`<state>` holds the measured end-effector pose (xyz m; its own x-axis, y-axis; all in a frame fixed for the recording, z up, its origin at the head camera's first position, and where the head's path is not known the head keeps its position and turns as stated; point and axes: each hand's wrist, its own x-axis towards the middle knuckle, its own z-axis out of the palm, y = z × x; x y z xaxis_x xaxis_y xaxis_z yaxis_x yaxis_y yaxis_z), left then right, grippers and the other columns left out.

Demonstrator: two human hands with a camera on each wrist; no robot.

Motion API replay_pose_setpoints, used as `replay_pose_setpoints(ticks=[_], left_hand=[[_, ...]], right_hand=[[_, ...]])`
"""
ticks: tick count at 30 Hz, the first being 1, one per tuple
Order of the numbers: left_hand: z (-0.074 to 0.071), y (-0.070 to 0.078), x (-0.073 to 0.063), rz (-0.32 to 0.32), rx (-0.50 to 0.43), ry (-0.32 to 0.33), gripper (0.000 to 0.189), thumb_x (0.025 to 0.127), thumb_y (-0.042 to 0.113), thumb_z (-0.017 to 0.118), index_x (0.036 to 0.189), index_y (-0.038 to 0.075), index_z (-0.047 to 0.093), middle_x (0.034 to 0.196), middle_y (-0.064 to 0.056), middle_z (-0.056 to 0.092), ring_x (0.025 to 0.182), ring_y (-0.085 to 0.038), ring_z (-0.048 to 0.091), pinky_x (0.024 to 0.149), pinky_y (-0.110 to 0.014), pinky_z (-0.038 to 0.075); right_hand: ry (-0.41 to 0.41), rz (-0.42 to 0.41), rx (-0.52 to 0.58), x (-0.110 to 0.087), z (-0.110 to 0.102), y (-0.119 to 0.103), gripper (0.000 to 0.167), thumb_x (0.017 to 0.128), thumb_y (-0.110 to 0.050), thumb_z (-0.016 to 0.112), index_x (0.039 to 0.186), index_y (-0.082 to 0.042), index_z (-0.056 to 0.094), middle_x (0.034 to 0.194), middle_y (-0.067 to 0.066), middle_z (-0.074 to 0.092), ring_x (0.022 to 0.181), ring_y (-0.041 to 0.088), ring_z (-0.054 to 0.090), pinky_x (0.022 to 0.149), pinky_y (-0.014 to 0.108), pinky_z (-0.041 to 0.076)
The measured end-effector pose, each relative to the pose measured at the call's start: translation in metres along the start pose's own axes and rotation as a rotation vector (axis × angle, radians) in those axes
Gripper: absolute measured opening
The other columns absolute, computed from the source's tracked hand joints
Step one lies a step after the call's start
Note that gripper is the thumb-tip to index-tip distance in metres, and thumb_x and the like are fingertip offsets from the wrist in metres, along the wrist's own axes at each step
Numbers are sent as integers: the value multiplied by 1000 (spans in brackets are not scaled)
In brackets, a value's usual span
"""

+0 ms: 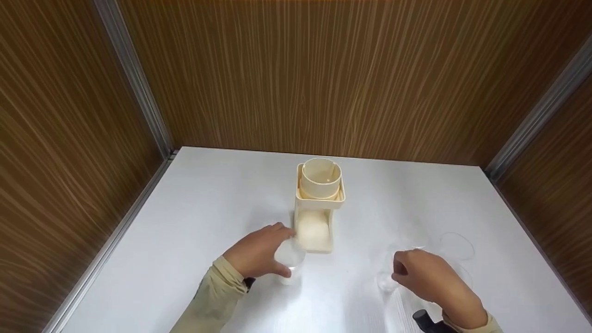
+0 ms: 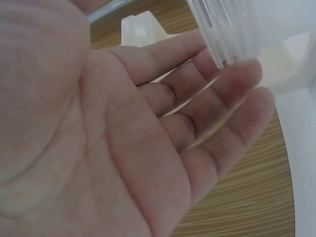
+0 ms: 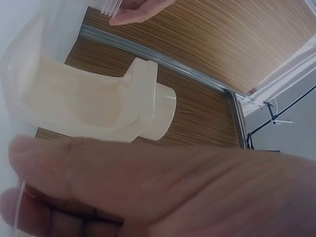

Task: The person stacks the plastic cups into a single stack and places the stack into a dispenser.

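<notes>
My left hand [image 1: 259, 252] holds a stack of clear plastic cups [image 1: 290, 259] between thumb and fingers. In the left wrist view, several close-set rims of the cups [image 2: 224, 34] touch its fingertips. Just beyond stands a cream plastic holder [image 1: 314, 231], with a round open tube [image 1: 321, 182] on its upper tray. On the right, my right hand [image 1: 423, 275] pinches a clear plastic piece [image 3: 19, 207] by a thin edge between thumb and forefinger. Its full shape is hard to make out against the white table.
Faint clear plastic rings [image 1: 458, 245] lie beside my right hand on the white table [image 1: 222, 185]. Wood-grain panels [image 1: 296, 74] stand around the back and sides, with metal strips [image 1: 134, 74] at the corners.
</notes>
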<state>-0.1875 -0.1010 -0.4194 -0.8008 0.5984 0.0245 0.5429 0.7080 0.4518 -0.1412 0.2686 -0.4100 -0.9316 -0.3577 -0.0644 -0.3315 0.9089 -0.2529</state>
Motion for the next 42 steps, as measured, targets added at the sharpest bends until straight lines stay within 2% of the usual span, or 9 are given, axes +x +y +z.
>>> replay_pose_setpoints(ticks=[4, 10, 14, 17, 20, 23, 26, 31, 42], left_hand=[[1, 3, 0, 4, -22, 8, 76, 73, 30, 94, 135, 3, 59, 127, -8, 62, 120, -25, 60, 104, -40, 49], [2, 5, 1, -4, -35, 17, 75, 72, 32, 95, 132, 6, 60, 117, -6, 59, 104, -23, 60, 93, -40, 53], [4, 6, 2, -22, -45, 13, 81, 72, 34, 95, 136, 6, 57, 124, -9, 64, 114, -25, 63, 99, -41, 52], [5, 7, 2, -7, -52, 16, 79, 73, 34, 95, 136, 5, 57, 127, -10, 65, 117, -24, 63, 102, -41, 51], [6, 7, 0, 23, -45, 14, 74, 74, 34, 94, 133, 7, 60, 120, -5, 63, 106, -19, 63, 96, -38, 53], [6, 7, -2, 30, -47, 3, 73, 74, 34, 94, 133, 9, 59, 114, -3, 60, 95, -16, 60, 89, -36, 54], [6, 8, -3, 21, -50, 1, 74, 75, 35, 93, 134, 9, 58, 116, -3, 61, 99, -18, 62, 90, -37, 54], [3, 10, -5, 26, -65, 9, 75, 75, 32, 93, 135, 8, 56, 124, -6, 64, 111, -23, 66, 95, -39, 54], [9, 10, -9, 52, -57, 18, 72, 76, 33, 92, 134, 8, 57, 126, -4, 62, 105, -18, 64, 94, -37, 54]], right_hand=[[38, -34, -27, 1, 0, 0, 25, 87, -8, 72, 73, -21, 56, 67, -14, 47, 64, 6, 41, 56, 26, 37], [58, -59, -31, 1, -1, 0, 26, 87, -6, 71, 71, -22, 57, 66, -14, 46, 63, 5, 39, 57, 26, 36], [49, -45, -27, 0, -1, 0, 27, 87, -7, 71, 71, -22, 56, 66, -14, 46, 62, 4, 40, 57, 25, 37], [62, -62, -36, 0, 0, 0, 27, 86, -7, 71, 70, -23, 56, 66, -16, 47, 62, 3, 39, 56, 24, 36], [56, -100, -24, -1, 1, 0, 26, 86, -8, 72, 71, -23, 56, 66, -16, 47, 63, 3, 39, 55, 25, 36], [13, -127, 8, -2, 2, -1, 25, 89, -11, 74, 73, -22, 57, 68, -17, 48, 63, 2, 40, 55, 25, 37], [-4, -143, 12, -3, 2, -3, 24, 89, -13, 75, 75, -22, 58, 69, -17, 49, 64, 1, 41, 56, 26, 37], [25, -154, -22, -2, 0, -8, 26, 88, -12, 77, 74, -22, 58, 69, -17, 50, 64, 1, 42, 56, 26, 39], [14, -168, -13, -4, 5, -13, 27, 88, -9, 76, 73, -22, 58, 70, -17, 50, 64, 1, 41, 56, 25, 39]])
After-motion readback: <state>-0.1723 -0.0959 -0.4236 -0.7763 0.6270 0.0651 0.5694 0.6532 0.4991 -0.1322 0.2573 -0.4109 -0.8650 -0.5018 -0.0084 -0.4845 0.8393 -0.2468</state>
